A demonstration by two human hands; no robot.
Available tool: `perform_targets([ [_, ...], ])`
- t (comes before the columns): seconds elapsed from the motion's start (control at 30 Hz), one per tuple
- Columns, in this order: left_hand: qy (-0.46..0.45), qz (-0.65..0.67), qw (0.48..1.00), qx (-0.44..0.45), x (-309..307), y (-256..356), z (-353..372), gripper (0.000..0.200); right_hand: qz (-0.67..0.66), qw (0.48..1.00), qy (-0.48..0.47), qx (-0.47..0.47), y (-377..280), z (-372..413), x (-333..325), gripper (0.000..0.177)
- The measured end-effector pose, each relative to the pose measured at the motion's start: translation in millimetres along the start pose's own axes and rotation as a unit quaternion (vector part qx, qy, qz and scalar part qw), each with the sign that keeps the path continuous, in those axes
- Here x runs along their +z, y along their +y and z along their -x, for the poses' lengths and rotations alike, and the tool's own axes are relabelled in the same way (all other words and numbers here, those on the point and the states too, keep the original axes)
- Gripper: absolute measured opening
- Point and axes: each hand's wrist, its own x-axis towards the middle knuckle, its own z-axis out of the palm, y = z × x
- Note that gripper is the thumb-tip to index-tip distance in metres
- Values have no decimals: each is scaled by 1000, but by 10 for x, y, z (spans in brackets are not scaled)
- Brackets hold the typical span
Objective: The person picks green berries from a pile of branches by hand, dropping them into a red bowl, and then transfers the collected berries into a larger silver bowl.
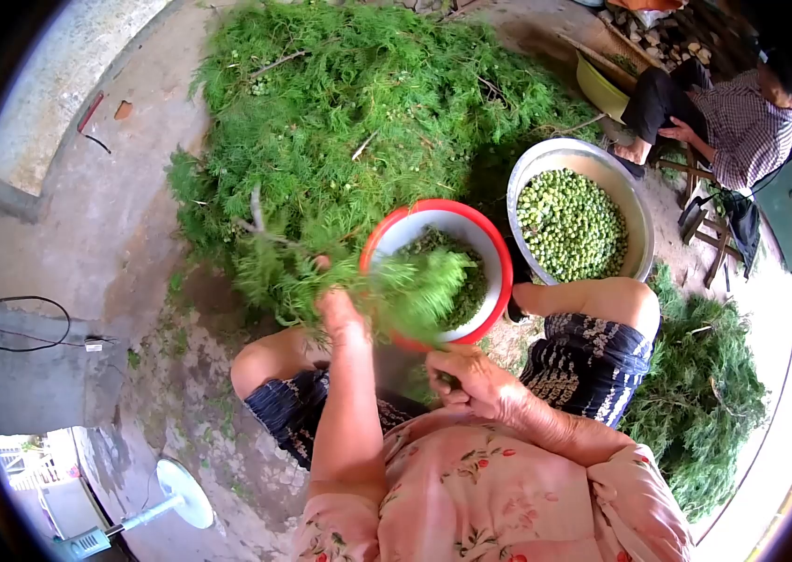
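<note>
From where I stand, the feathery green sprig (pixel 429 286) is in the left hand (pixel 338 307), whose fingers are closed on it, though motion blurs the grip. Its long axis runs roughly sideways, its leafy right end lying over the red-rimmed bowl (pixel 506 267). That end is nearer the right hand (pixel 478 379), which sits just beside the bowl's near rim, below and right of the foliage. The right hand's fingers curl in around a dark green bit (pixel 450 381); I can't tell what it is.
</note>
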Motion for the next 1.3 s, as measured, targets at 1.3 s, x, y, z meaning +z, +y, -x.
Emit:
perform_targets([
  [1.3,-297,-34,954,3,-481,-451,-65,24,350,872,301,-165,158,-20,-636,11],
])
